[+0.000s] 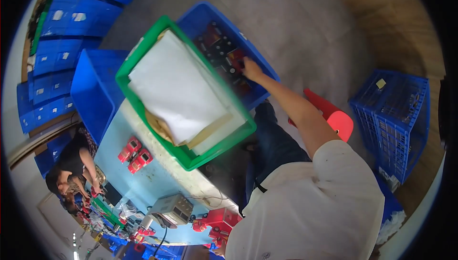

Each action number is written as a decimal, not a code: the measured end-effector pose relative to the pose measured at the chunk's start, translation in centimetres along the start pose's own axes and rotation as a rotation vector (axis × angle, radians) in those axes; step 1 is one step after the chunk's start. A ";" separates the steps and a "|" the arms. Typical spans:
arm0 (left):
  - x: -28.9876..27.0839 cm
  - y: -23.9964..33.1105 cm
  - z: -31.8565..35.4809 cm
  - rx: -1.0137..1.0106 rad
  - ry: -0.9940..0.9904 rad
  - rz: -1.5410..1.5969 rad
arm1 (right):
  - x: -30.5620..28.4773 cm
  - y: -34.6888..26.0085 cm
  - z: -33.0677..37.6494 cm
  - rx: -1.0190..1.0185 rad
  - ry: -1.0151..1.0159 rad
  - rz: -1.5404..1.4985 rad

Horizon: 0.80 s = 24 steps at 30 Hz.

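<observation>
My right arm reaches out over a deep blue bin (269, 69) holding red-and-black parts. Inside the bin, my right hand (252, 70) is closed at the edge of one red-and-black part (235, 57); its fingertips are partly hidden. My left hand (220, 249) shows only in part at the lower edge, beside several red housings (220, 222) on the light blue table; its fingers are mostly hidden behind them and my shirt. A green crate (191, 162) with white sheets (176, 83) stands between the bin and the table.
Two red devices (135, 155) and a grey instrument box (171, 210) sit on the table (157, 183). Another person (71, 169) works at its far end. Stacked blue bins (71, 21) line the left; a red stool (334, 119) and blue crates (391, 116) are at right.
</observation>
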State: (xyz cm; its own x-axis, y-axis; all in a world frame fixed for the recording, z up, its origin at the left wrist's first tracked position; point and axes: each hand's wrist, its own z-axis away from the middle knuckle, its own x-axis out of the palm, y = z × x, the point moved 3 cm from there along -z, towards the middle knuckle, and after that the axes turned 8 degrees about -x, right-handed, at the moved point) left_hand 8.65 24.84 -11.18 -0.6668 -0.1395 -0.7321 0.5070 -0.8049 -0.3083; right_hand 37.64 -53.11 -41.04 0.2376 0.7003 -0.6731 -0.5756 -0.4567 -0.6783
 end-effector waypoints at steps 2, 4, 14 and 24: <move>-1.4 4.6 0.2 0.048 0.003 -0.053 | 2.5 4.0 -2.0 0.041 0.039 -0.035; -2.4 8.5 1.3 0.064 0.012 -0.091 | 5.2 5.4 -3.1 0.059 0.054 -0.079; -5.5 20.7 3.4 0.098 0.148 -0.150 | 13.5 -4.4 -6.5 0.048 -0.107 -0.045; -7.3 29.1 -1.4 0.268 0.245 -0.112 | 21.3 -2.8 -5.7 0.766 -0.128 -0.332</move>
State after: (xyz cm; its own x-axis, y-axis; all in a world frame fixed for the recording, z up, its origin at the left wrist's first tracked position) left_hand 29.07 3.23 -15.66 -0.5427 0.0738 -0.8367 0.2557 -0.9343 -0.2483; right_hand 48.83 -40.03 -55.15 0.4242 0.8101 -0.4046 -0.8742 0.2497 -0.4165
